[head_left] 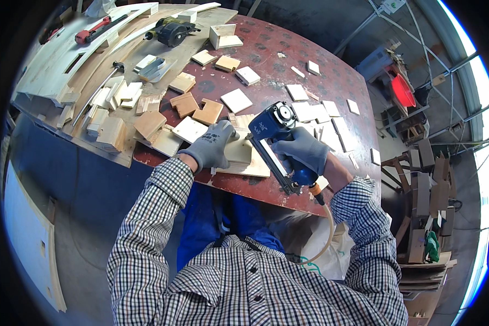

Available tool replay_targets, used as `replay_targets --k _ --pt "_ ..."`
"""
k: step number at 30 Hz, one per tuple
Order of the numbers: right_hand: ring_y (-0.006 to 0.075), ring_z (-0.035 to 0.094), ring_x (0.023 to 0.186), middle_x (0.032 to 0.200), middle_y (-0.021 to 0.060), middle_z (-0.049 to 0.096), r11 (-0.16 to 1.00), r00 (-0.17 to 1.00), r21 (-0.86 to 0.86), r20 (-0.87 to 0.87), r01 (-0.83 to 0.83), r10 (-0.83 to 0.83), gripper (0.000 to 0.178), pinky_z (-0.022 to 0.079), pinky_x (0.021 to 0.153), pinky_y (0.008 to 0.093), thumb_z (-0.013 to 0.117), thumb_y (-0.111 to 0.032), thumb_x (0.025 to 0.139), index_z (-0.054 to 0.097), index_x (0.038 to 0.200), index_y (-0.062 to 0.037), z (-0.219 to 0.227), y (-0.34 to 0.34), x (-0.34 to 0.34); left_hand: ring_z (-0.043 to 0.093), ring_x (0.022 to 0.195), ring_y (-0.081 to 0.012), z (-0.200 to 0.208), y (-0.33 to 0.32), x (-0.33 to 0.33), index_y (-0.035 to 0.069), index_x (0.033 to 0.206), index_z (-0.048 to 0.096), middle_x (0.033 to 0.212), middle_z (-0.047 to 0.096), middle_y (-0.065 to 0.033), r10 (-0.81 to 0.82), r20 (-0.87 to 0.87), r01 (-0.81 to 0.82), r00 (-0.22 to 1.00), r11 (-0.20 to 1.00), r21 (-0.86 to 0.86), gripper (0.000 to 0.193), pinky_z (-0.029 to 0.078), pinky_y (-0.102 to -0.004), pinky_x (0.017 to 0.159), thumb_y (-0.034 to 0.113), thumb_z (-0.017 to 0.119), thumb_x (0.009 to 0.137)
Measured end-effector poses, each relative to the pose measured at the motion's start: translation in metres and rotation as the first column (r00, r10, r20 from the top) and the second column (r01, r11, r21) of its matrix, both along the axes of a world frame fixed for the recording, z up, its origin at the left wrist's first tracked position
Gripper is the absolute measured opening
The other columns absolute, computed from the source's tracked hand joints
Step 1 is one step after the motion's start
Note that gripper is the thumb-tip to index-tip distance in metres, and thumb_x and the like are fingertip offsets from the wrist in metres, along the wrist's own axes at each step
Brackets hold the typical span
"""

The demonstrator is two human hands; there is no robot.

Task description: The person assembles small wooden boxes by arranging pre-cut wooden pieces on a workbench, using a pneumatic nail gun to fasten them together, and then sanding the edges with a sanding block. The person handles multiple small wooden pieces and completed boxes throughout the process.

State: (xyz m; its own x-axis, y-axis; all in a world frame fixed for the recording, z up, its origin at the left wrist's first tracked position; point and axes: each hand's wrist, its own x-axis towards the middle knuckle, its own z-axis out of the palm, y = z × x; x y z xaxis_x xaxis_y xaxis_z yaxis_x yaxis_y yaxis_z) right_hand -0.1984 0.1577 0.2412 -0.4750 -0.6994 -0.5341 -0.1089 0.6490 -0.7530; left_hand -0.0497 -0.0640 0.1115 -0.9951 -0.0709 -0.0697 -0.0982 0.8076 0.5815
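Counter point(331, 81): dark red top, darker spots. Far left: long pale slotted panel point(57, 68), red-and-black hand tool point(93, 31) lying on it. Right of that: olive-and-black power tool point(171, 33). Hammer point(95, 96) nearer, handle slanting toward near left edge. Lower left, off the counter: second pale panel point(30, 233). Right background: bright red basin point(403, 90); lower down, stacked brown boards point(421, 275), green bundle point(432, 247) just above.

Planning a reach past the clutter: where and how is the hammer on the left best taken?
Probably mid-shaft on the hammer, coming from above and slightly left. The thin shaft slants toward the near left, with the heavier-looking head at its far end, while wood blocks crowd its right side.
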Motion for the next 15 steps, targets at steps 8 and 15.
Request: replay_targets --k 8,15 --pt "0.0160 0.070 0.066 0.083 0.0090 0.073 0.975 0.969 0.172 -0.180 -0.140 0.171 0.035 0.058 0.066 0.0321 0.073 -0.028 0.088 0.075 0.108 0.0006 0.010 -0.007 0.002 0.048 0.134 -0.0412 0.000 0.005 -0.002 0.013 0.131 0.051 0.139 0.047 -0.0164 -0.020 -0.028 0.019 0.999 0.999 -0.032 0.076 0.046 -0.0486 0.115 0.021 0.092 0.068" --pt "0.0189 0.072 0.081 0.094 0.0105 0.077 0.902 0.889 0.364 -0.296 -0.233 0.349 0.041 0.059 0.081 0.0341 0.073 -0.030 0.087 0.075 0.119 -0.0033 0.023 -0.034 0.010 0.049 0.132 -0.0431 -0.012 0.004 0.004 0.010 0.131 0.050 0.140 0.046 -0.0187 0.003 -0.156 -0.010 0.988 0.999 -0.043 0.076 0.048 -0.0506 0.113 0.021 0.091 0.068"
